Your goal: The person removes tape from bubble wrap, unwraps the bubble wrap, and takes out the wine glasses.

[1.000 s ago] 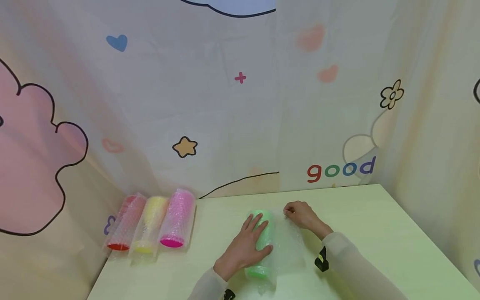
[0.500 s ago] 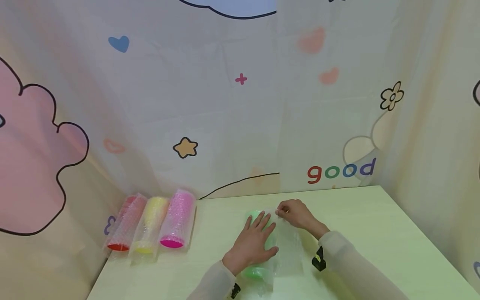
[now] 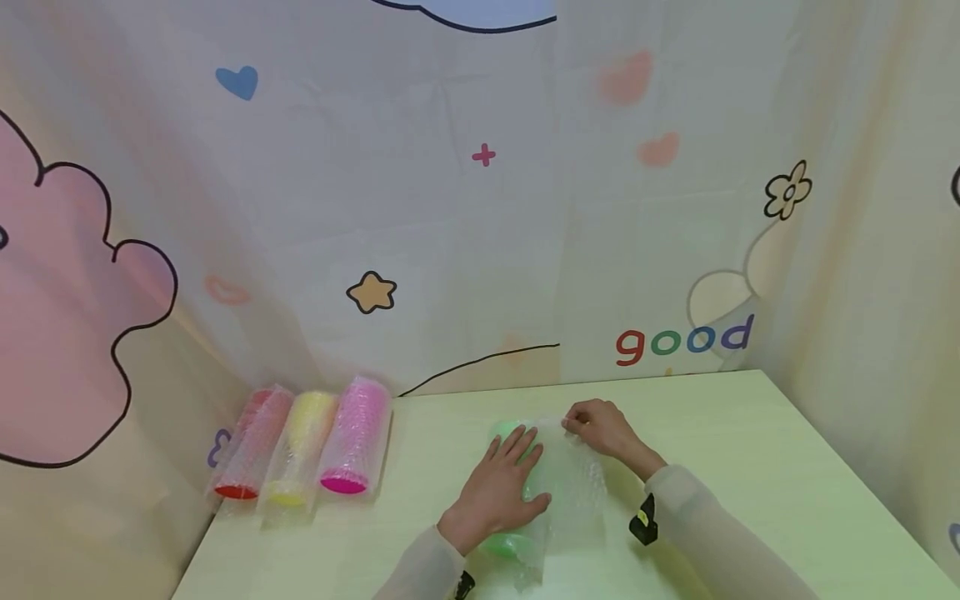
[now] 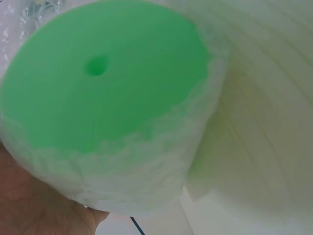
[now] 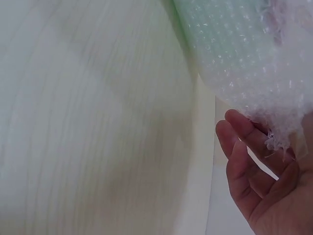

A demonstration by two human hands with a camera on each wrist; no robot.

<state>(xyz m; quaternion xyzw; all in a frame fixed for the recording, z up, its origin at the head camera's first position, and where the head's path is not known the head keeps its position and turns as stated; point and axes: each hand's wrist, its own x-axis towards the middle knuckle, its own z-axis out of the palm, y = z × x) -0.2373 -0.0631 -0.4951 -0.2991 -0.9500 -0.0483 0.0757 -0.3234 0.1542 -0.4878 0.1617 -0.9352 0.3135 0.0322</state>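
A green cylinder (image 3: 508, 546) lies on the table, partly covered by clear bubble wrap (image 3: 576, 500). Across its top rests my left hand (image 3: 495, 496), fingers spread and straight. The left wrist view shows the cylinder's flat green end (image 4: 137, 103) with a small round hole, wrap around its side and part of my left hand (image 4: 39, 200) beside it. To the right, my right hand (image 3: 603, 429) pinches the far edge of the loose wrap. Up close, the right wrist view has the wrap's ragged corner (image 5: 281, 134) between thumb and fingers of my right hand (image 5: 269, 186).
Three wrapped cylinders lie side by side at the table's back left: red (image 3: 253, 446), yellow (image 3: 302, 450) and pink (image 3: 357, 437). A printed fabric curtain (image 3: 450, 208) stands behind the pale table (image 3: 720, 467) and at both sides.
My right hand went left with the wrap's edge, then back right. More wrap now lies over the green cylinder. My left hand has shifted slightly right, still flat on it.
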